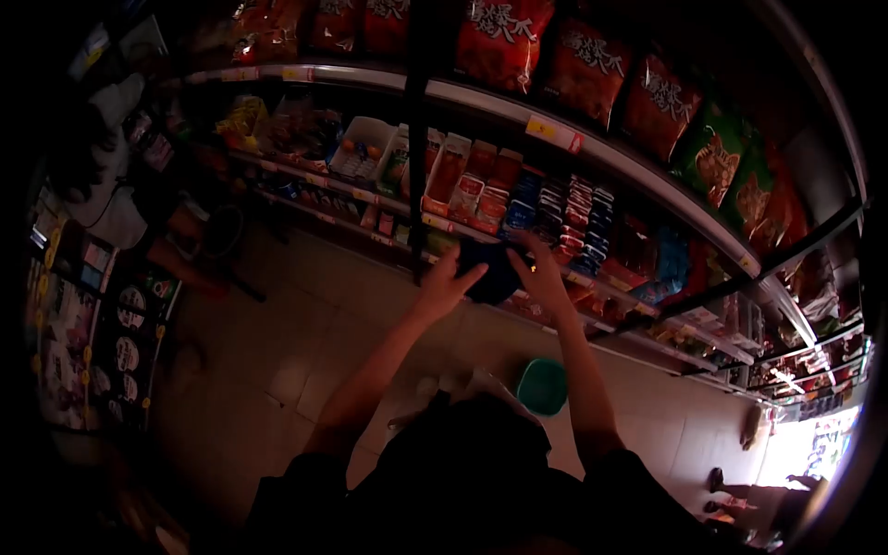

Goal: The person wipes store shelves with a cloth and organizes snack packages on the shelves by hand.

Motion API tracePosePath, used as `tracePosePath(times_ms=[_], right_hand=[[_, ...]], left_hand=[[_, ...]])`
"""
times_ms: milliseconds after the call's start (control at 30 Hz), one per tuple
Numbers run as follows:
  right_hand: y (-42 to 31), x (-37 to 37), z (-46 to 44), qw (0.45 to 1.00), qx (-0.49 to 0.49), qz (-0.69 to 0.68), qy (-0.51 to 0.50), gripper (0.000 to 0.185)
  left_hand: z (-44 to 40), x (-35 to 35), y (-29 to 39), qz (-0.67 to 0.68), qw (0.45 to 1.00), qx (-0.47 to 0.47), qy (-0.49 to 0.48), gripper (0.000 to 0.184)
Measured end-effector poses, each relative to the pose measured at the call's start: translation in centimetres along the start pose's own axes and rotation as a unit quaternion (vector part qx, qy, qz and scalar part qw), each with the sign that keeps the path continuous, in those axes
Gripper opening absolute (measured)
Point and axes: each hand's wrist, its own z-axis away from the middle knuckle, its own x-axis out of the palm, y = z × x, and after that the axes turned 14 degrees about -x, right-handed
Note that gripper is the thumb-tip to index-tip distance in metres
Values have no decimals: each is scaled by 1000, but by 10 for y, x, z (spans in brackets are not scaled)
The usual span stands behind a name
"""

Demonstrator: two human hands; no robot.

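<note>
The person's left hand [451, 283] and right hand [546, 279], fingers spread and curved, hold a dark blue item [492, 273] between them, before the front edge of the shelf [472, 231] bearing small packets [575, 217].
</note>
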Motion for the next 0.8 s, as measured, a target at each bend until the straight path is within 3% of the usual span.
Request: tracePosePath(times_ms=[67,100,133,167,200,267,300,400,433,467,533,567,667,700,767,800], right_hand=[[-11,-4,10,999,-18,18,-20,45],[-24,-12,11,977,81,-187,-63,47],[-28,-11,18,964,68,-245,-79,52],[-32,-10,24,946,59,-302,-97,57],[-32,-11,28,946,52,-304,-98,57],[-31,-17,37,955,172,-205,-129,68],[-6,-7,50,948,148,-265,-98,73],[3,-29,59,940,179,-265,-119,70],[6,-36,61,941,173,-266,-118,70],[8,-41,65,949,151,-253,-111,65],[7,-51,66,963,104,-229,-97,55],[5,-58,69,969,71,-220,-87,50],[6,-75,76,985,45,-140,-93,47],[-3,-85,77,980,86,-154,-94,44],[5,-93,83,985,55,-156,-44,42],[9,-96,84,987,25,-160,8,41]], left_hand=[[11,6,6,-31,1000,-1,-5,48],[15,9,7,-92,996,6,2,51],[19,14,6,-153,988,12,8,54],[14,16,-6,-201,979,33,28,46],[16,20,-4,-204,978,37,32,46],[23,25,2,-217,975,20,35,69],[32,31,11,-242,969,2,42,72],[24,33,-10,-297,953,20,50,71],[22,39,-15,-213,975,23,62,63],[21,44,-21,-216,974,26,65,63],[20,59,-25,-166,975,58,135,38],[17,66,-36,-73,987,83,119,38],[6,79,-62,-80,974,102,185,47],[6,86,-59,-79,974,102,186,47],[6,101,-40,45,993,89,62,55],[8,109,-31,46,993,91,63,55]])
